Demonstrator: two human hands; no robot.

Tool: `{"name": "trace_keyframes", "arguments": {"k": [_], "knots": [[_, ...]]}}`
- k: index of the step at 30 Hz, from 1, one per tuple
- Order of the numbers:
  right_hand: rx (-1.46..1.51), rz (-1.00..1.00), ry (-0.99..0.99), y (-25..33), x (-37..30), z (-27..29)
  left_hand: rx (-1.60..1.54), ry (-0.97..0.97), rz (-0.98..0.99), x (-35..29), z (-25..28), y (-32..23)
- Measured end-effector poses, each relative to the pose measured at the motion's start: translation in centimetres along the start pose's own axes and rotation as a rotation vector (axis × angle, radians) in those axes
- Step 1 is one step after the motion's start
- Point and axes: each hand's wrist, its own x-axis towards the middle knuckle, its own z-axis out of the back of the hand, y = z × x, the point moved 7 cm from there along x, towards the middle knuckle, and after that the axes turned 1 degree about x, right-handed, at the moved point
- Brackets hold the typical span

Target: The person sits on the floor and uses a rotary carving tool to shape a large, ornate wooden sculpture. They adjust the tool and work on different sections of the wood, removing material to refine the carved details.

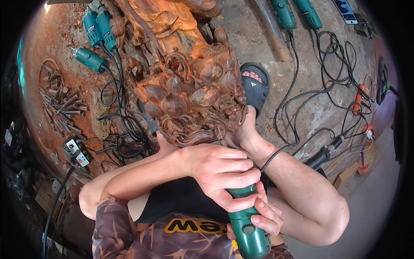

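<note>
A large reddish-brown wood carving with lotus-like petals and curls lies on the dusty floor in front of me. Both hands grip one green electric die grinder. My left hand wraps its front part, close to the carving's lower edge. My right hand holds the tool's body from the right, lower down. The grinder's bit is hidden behind my left hand and the carving's curls. My bare leg and a foot in a black sandal rest beside the carving's right side.
Several more green grinders lie at the upper left, two others at the top. Black cables snake over the floor on the right. A pile of chisels lies at left, a power strip below it.
</note>
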Motion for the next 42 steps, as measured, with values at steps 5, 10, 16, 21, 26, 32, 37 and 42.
{"name": "trace_keyframes", "arguments": {"k": [5, 10, 16, 21, 26, 32, 37, 42], "knots": [[-0.021, 0.05, -0.06, 0.1, 0.0, -0.2, -0.026, 0.01, 0.027, 0.1, 0.0, 0.2], [0.012, -0.014, -0.019, 0.2, -0.1, 0.1, -0.023, 0.015, 0.043, 0.2, 0.0, 0.2], [0.02, -0.004, 0.027, 0.1, 0.1, 0.0, -0.012, 0.024, 0.054, 0.1, 0.0, 0.3], [-0.015, -0.025, 0.001, 0.1, 0.3, 0.2, -0.018, 0.025, 0.09, 0.2, 0.1, 0.5], [-0.008, 0.043, -0.03, 0.1, -0.2, -0.1, 0.009, 0.007, 0.046, 0.2, 0.0, 0.2], [0.007, 0.1, -0.096, -0.1, -1.0, -0.3, -0.015, 0.006, 0.025, 0.1, 0.0, 0.0], [-0.012, 0.095, -0.092, 0.0, -1.0, -0.2, -0.014, 0.0, 0.01, 0.1, -0.2, 0.1], [-0.017, 0.07, -0.039, 0.0, -0.9, -0.1, 0.005, 0.012, 0.01, 0.0, -0.1, -0.1]]}}
